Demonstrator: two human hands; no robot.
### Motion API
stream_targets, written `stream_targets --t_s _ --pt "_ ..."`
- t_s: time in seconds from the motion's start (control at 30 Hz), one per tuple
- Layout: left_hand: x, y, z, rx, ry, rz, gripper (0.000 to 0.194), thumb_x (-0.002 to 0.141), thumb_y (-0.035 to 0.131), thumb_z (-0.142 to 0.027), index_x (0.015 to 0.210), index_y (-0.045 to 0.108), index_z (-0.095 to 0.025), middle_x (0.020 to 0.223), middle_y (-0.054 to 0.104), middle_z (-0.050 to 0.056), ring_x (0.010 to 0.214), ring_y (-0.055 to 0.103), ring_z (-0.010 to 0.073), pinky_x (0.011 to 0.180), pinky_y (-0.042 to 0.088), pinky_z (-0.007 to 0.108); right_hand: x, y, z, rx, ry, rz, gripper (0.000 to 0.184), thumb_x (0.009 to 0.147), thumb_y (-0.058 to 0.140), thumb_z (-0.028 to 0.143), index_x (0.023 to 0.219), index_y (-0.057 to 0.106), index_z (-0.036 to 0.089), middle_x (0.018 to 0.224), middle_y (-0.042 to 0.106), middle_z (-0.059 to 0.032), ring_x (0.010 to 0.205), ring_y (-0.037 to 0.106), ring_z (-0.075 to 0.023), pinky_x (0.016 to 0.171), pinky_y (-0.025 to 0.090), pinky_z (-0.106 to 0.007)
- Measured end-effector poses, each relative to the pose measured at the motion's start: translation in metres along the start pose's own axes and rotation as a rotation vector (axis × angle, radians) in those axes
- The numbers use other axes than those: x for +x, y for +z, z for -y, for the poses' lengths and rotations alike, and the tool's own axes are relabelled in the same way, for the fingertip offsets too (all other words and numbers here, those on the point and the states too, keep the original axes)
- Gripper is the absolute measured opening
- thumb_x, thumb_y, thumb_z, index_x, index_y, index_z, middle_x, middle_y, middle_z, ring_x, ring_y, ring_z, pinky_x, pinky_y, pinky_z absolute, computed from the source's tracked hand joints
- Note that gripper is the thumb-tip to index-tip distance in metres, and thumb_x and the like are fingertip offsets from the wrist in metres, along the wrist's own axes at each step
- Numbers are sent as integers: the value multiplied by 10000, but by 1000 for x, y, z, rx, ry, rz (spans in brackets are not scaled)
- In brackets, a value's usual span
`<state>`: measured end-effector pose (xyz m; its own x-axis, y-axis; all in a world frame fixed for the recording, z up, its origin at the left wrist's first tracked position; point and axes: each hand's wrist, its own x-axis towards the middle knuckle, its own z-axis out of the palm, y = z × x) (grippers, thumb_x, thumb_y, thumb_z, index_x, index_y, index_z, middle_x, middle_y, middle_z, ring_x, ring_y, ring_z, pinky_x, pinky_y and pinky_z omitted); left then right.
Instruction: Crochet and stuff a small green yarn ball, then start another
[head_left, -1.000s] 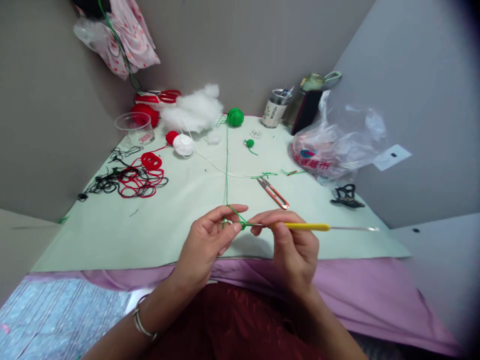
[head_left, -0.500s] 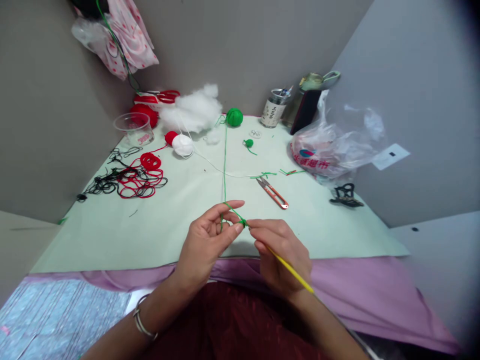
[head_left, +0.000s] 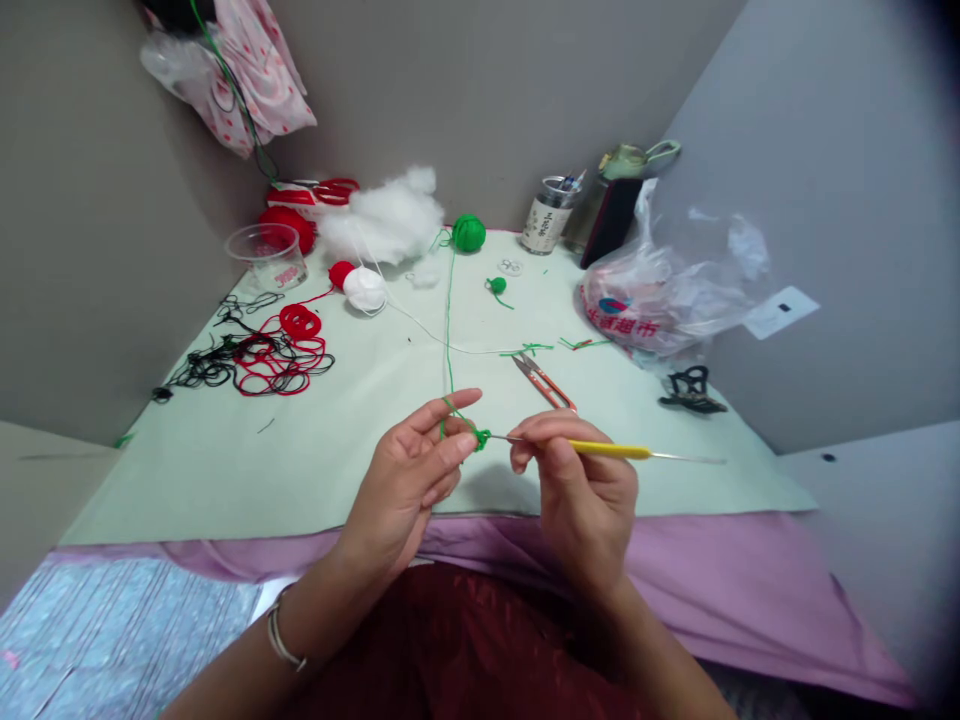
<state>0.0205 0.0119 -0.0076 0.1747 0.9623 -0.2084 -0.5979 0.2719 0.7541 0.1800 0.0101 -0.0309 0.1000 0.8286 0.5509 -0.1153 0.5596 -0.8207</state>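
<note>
My left hand (head_left: pixel 412 465) pinches a small piece of green crochet (head_left: pixel 481 439) between thumb and fingers, its index finger stretched out. Over that finger runs green yarn (head_left: pixel 448 330), which leads back to a green yarn ball (head_left: pixel 469 233) at the far side of the table. My right hand (head_left: pixel 589 480) grips a crochet hook (head_left: pixel 611 449) by its yellow handle, held nearly level. The hook's thin metal tip meets the green crochet; whether it sits inside a loop is too small to tell. Orange thread snips (head_left: pixel 544 383) lie just beyond my right hand, their handle end partly hidden.
Tangled black yarn (head_left: pixel 202 365) and red yarn (head_left: pixel 300 322) lie at left, near a clear plastic cup (head_left: pixel 266 262). White stuffing (head_left: pixel 390 220) sits at the back. On the right are a plastic bag (head_left: pixel 660 290), a pen holder (head_left: pixel 546 218) and a black hair clip (head_left: pixel 693 390).
My right hand has turned, swinging the hook from a slant toward my body to nearly level, and its tip side has drawn rightward. My left hand has shifted slightly left.
</note>
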Motion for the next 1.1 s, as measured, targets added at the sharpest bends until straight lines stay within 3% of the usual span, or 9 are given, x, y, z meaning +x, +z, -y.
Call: stream_targets --t_s 0.13,0.2,0.4,0.5,0.6,0.7,0.77,0.9,1.1 --pt "-1 -3 1 105 79 -28 337 807 887 -232 1136 821 -261 824 615 -40 470 280 -28 419 170 146 -2 -1 1 -96 -94 -11 220 1020 602 138 1041 800 233 869 719 -30 768 652 -154 686 529 -316" --pt "-2 -5 5 145 98 -22 331 824 876 -250 1149 819 -282 840 615 -39 485 292 -18 425 190 149 -2 -1 3 -66 -56 14 229 1028 587 144 1035 795 239 874 718 -26 741 645 -146 670 527 -310" --pt "-1 -5 18 215 77 71 314 821 876 -281 1129 825 -248 879 666 4 577 411 28 465 268 152 -2 2 0 -153 -45 96 243 1018 601 125 1069 788 272 1019 778 -35 987 712 -188 828 579 -338" --pt "-1 -4 19 195 58 33 338 807 891 -311 1133 822 -255 894 665 -7 513 349 6 426 226 164 -4 3 -2 -220 -81 102 281 1012 593 87 1106 775 279 996 779 -21 923 718 -168 796 593 -317" --pt "0 -2 18 98 41 -5 393 790 905 -306 1165 806 -241 832 642 -29 481 292 -8 424 213 160 -8 2 -5 -451 -230 143 338 969 652 64 1198 769 283 1083 769 -48 967 727 -182 800 606 -318" --pt "2 -2 16 -36 -82 26 408 796 896 -276 1181 796 -185 711 573 -55 459 217 -15 425 188 150 -9 -1 -6 -573 -352 160 372 939 691 61 1232 773 276 1144 760 -73 1008 728 -200 826 606 -329" --pt "3 -4 14 -98 -138 33 354 784 896 -239 1116 809 -153 693 556 -56 451 196 -22 419 170 148 -5 -3 -4 -467 -260 113 322 964 654 69 1179 783 271 1041 767 -53 937 720 -184 800 596 -326" --pt "4 -3 11 -43 -52 -13 333 745 913 -198 1064 817 -183 747 575 -49 462 259 -20 429 203 150 1 -1 -2 -147 -11 18 239 1016 598 136 1032 797 269 882 742 -16 745 656 -149 674 550 -309" --pt "0 -2 14 144 14 23 294 803 890 -283 1087 828 -242 857 667 -15 522 366 13 462 289 166 1 3 -4 -87 38 83 208 1003 649 169 1041 817 286 968 791 -29 851 695 -167 722 565 -311"
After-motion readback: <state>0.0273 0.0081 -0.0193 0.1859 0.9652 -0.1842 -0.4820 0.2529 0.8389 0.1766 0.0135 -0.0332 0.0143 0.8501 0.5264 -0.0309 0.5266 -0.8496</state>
